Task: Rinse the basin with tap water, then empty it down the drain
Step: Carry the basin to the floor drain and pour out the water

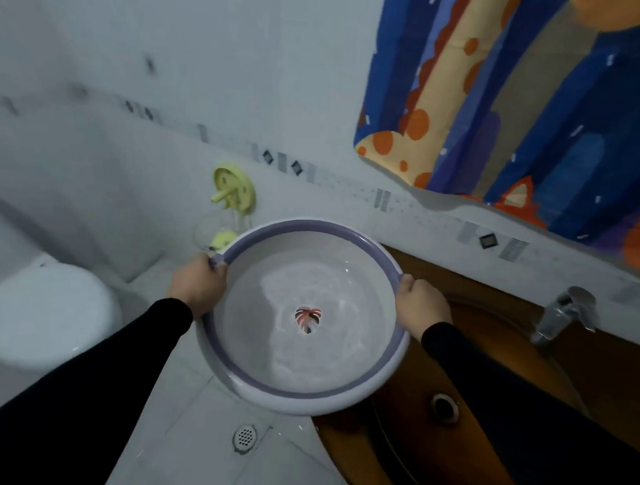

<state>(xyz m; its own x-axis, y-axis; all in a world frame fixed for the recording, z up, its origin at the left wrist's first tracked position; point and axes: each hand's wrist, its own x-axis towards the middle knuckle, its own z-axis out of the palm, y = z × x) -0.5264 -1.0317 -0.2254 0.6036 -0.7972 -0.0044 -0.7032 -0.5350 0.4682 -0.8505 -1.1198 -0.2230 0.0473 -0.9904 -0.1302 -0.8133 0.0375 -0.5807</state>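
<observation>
Left hand (198,287) and right hand (422,306) each grip opposite rims of the water-filled basin (304,395), held level beside the brown sink (488,378), above the floor drain (245,437); a sudden tilt could slosh water across the floor
</observation>
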